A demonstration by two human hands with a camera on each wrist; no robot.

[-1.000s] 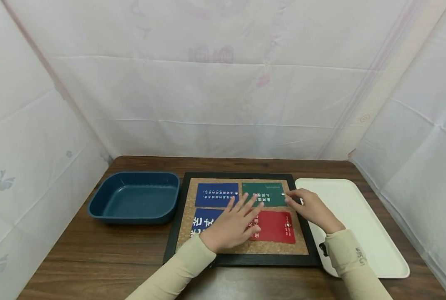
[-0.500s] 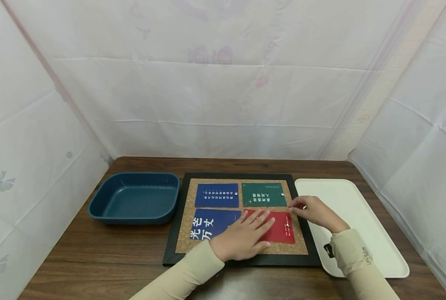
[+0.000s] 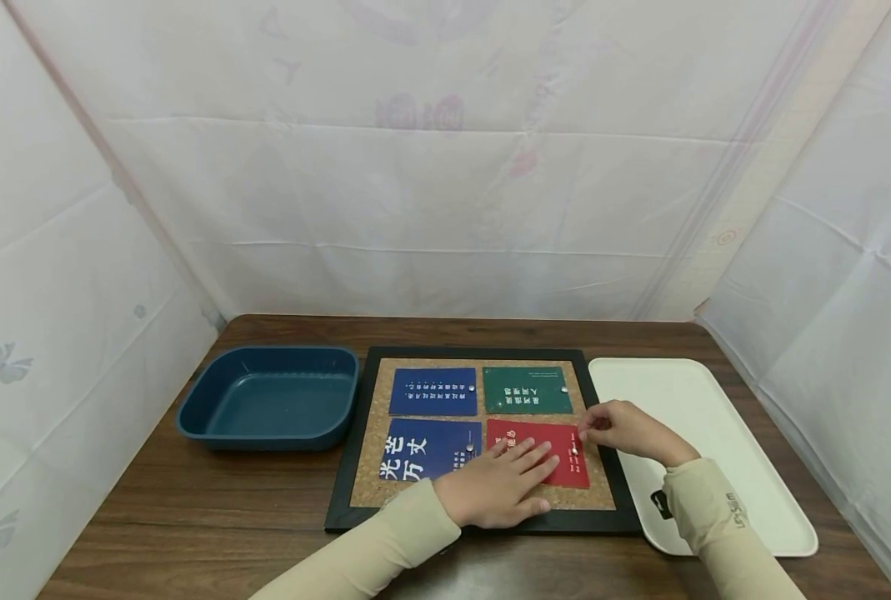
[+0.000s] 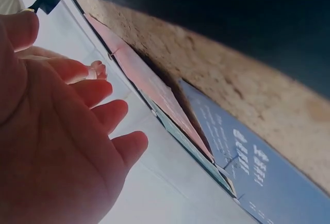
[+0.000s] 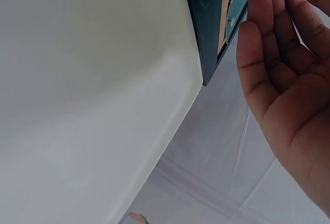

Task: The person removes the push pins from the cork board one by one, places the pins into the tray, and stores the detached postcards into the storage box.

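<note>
A cork board in a black frame lies on the table, with a green card, a red card and two blue cards on it. Small shiny pins are stuck in the cards. My left hand, fingers straight and spread, is over the lower part of the red card; the left wrist view shows its palm apart from the board. At the red card's upper right corner, my right hand has thumb and index fingertips together. Whether they pinch the card's edge is hidden.
To the left stands a deep teal tray. A white tray adjoins the board on the right, with a small black object on it under the right wrist. White cloth hangs around the wooden table.
My right hand has moved from the green card's right edge toward me to the red card's corner. My left hand has shifted right and nearer, uncovering the lower blue card and its pin.
</note>
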